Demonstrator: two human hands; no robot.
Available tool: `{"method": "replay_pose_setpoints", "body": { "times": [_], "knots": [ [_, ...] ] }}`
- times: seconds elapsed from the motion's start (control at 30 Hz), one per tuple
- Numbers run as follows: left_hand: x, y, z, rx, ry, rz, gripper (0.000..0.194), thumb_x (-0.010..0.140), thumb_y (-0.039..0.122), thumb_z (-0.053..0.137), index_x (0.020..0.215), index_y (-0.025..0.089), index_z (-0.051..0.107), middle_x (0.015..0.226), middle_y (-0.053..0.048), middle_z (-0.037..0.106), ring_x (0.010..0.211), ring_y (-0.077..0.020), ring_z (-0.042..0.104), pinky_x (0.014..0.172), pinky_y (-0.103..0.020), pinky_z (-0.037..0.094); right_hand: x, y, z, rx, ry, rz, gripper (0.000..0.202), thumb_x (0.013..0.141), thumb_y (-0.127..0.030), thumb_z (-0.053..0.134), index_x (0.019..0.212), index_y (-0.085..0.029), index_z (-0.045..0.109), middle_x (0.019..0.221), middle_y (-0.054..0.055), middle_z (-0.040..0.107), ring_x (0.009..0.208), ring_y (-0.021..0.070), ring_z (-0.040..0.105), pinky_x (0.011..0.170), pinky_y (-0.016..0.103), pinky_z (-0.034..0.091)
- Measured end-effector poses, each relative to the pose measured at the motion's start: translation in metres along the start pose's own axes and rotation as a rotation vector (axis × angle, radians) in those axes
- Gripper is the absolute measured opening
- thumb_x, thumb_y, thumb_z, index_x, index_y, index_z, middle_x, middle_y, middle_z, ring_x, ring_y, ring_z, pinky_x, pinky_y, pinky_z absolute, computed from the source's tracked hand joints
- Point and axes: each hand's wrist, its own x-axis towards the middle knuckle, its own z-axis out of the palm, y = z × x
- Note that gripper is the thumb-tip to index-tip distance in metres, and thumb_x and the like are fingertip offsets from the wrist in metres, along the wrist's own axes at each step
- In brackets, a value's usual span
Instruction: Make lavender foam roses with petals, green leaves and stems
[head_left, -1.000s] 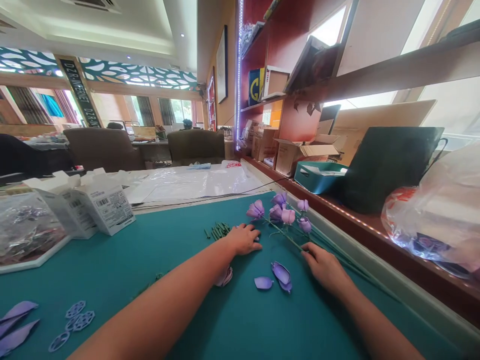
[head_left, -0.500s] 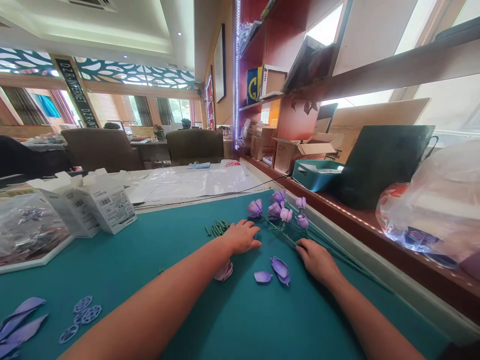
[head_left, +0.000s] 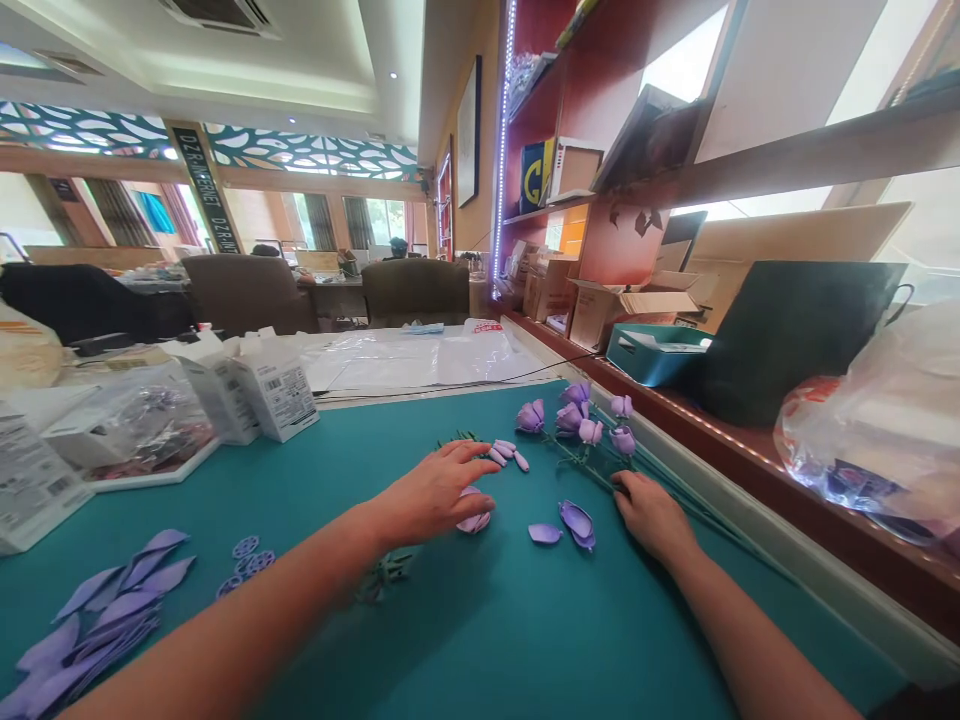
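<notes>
My left hand (head_left: 439,487) hovers over the green mat, fingers spread and holding nothing. Beneath its fingers shows a pink-purple petal stack (head_left: 474,512), partly covered. Small pink buds (head_left: 511,455) lie just beyond the fingertips, and thin green pieces (head_left: 461,437) are partly hidden behind the hand. My right hand (head_left: 654,515) rests at the mat's right side, its fingers closed on the green stem of an artificial flower. Several purple flower heads (head_left: 571,418) lie beyond it. Left of that hand are loose purple petals (head_left: 577,526), cupped together, and a single petal (head_left: 545,534).
Long purple petals (head_left: 112,620) are piled at the left front, beside lattice discs (head_left: 246,565). White boxes (head_left: 277,395) and a tray with plastic bags (head_left: 161,475) stand back left. A shelf ledge (head_left: 750,460) with a teal bin (head_left: 652,352) runs along the right.
My left hand has drawn back to the left, uncovering the small pink buds. My right hand stays at the stem. The view has turned left, bringing more petals into sight.
</notes>
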Motion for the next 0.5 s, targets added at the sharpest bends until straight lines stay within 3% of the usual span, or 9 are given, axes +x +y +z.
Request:
{"method": "replay_pose_setpoints", "body": {
  "times": [0.17,0.33,0.5],
  "knots": [
    [-0.06,-0.011,-0.01,-0.064,0.037,-0.098,0.045,0.09,0.05,0.038,0.129,0.031,0.049,0.147,-0.002,0.035,0.134,-0.0232,0.031,0.104,-0.036,0.035,-0.003,-0.001,-0.001,-0.044,0.043,-0.011,0.03,0.086,-0.021,0.036,0.102,-0.015,0.061,0.105,0.012,0.065,0.094,0.0266,0.058,0.081,0.037,0.043],
    [-0.111,-0.028,-0.017,-0.054,0.118,-0.196,0.043,0.089,0.049,0.039,0.126,0.031,0.052,0.145,-0.002,0.038,0.132,-0.0237,0.034,0.103,-0.035,0.036,-0.007,-0.008,-0.009,-0.08,0.149,-0.01,0.033,0.085,-0.023,0.035,0.102,-0.013,0.061,0.106,0.015,0.064,0.096,0.0288,0.056,0.088,0.041,0.04],
    [-0.147,-0.047,-0.019,-0.07,0.198,-0.3,0.039,0.089,0.046,0.036,0.116,0.027,0.057,0.136,-0.003,0.048,0.123,-0.0211,0.045,0.1,-0.031,0.038,-0.008,-0.043,-0.025,0.007,0.224,-0.101,0.033,0.084,-0.028,0.035,0.096,-0.015,0.063,0.101,0.014,0.066,0.093,0.0272,0.059,0.088,0.04,0.042]
  ]
}}
